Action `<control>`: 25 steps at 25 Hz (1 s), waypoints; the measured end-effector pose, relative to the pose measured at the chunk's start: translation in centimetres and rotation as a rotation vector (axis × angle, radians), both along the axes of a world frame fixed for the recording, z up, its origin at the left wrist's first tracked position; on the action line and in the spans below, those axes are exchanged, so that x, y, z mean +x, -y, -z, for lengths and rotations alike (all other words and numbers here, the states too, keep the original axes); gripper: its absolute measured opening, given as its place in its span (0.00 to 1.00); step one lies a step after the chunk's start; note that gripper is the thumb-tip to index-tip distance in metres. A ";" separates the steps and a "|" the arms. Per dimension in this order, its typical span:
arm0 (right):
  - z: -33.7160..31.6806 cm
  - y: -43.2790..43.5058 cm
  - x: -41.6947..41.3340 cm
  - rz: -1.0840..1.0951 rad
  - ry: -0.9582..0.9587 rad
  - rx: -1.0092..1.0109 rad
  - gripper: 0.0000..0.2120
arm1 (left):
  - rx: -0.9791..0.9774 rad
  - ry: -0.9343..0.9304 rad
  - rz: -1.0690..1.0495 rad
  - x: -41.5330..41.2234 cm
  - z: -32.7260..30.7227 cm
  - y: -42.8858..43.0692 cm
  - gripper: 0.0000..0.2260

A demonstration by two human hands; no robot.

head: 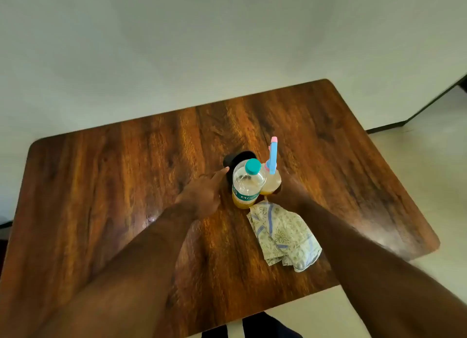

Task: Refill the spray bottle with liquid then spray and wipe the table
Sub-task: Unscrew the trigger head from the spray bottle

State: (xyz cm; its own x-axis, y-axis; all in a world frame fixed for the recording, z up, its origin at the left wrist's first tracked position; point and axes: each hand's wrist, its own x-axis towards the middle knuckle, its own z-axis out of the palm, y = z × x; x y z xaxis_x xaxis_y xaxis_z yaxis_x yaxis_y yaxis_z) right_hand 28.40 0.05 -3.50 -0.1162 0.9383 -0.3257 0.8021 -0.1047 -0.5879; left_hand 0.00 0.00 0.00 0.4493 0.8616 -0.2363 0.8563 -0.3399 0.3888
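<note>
A clear plastic bottle (247,183) with a teal cap and yellow liquid at its bottom stands mid-table. Touching it on the right is the spray bottle (271,179), holding yellowish liquid, with a blue and pink spray head. My left hand (203,195) lies just left of the plastic bottle, fingers stretched towards a black object (236,160) behind it. My right hand (290,190) reaches the spray bottle's right side; its fingers are hidden behind the bottle. A folded, patterned cloth (283,232) lies in front of the bottles.
The wooden table (113,186) has rounded corners and backs onto a pale wall. Light floor shows to the right and below the near edge, where my dark shoes appear.
</note>
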 end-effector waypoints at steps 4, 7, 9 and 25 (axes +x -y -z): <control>0.5 -1.6 -0.6 0.044 -0.064 0.023 0.28 | -0.057 -0.003 -0.040 -0.2 1.0 1.0 0.34; -0.5 -0.6 -0.5 0.132 -0.080 0.109 0.34 | -0.006 0.051 -0.093 -0.3 0.9 1.9 0.34; -1.9 1.4 -0.1 0.215 -0.101 0.181 0.42 | -0.020 0.098 -0.171 -0.6 0.7 2.6 0.34; -2.8 17.7 -13.6 -0.203 -0.024 0.102 0.46 | -0.146 0.158 -0.272 -7.6 0.7 14.7 0.28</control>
